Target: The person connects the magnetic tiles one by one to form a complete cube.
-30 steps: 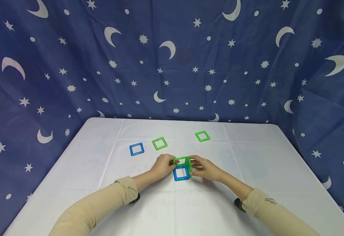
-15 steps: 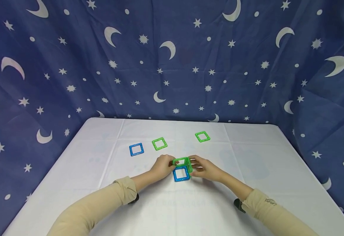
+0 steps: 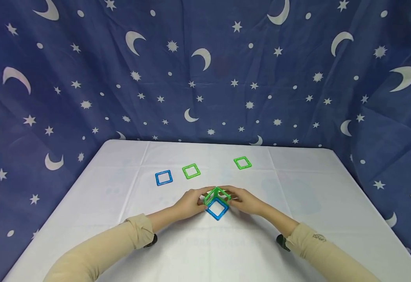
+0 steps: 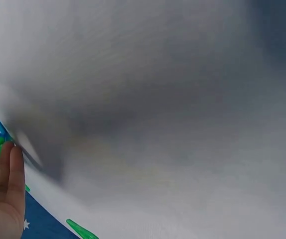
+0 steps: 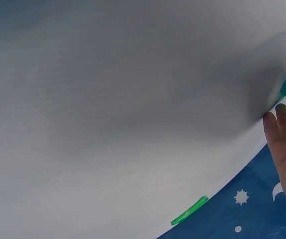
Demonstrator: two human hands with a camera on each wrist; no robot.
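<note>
In the head view, a blue square magnetic tile [image 3: 212, 214] lies corner-forward on the tabletop. Two green square tiles stand up from its back edges and meet at a far corner: the left green tile [image 3: 209, 194] and the right green tile [image 3: 224, 192]. My left hand [image 3: 190, 203] holds the left one, thumb in front and fingers behind. From the other side my right hand [image 3: 245, 199] holds the right one between thumb and fingers. Both wrist views catch only part of the joined tiles at their edges, with the fingers of each hand against them.
Behind the hands lie a loose blue tile [image 3: 164, 178], a green tile [image 3: 191, 171] and, farther right, another green tile [image 3: 242, 163]. They rest flat on the white-covered table [image 3: 297, 188]. A blue curtain [image 3: 223, 78] with moons and stars rises behind it.
The joined tiles have turned, so the blue tile's corner now points toward me. My left hand has shifted its hold outward and its fingers now reach behind the left green tile.
</note>
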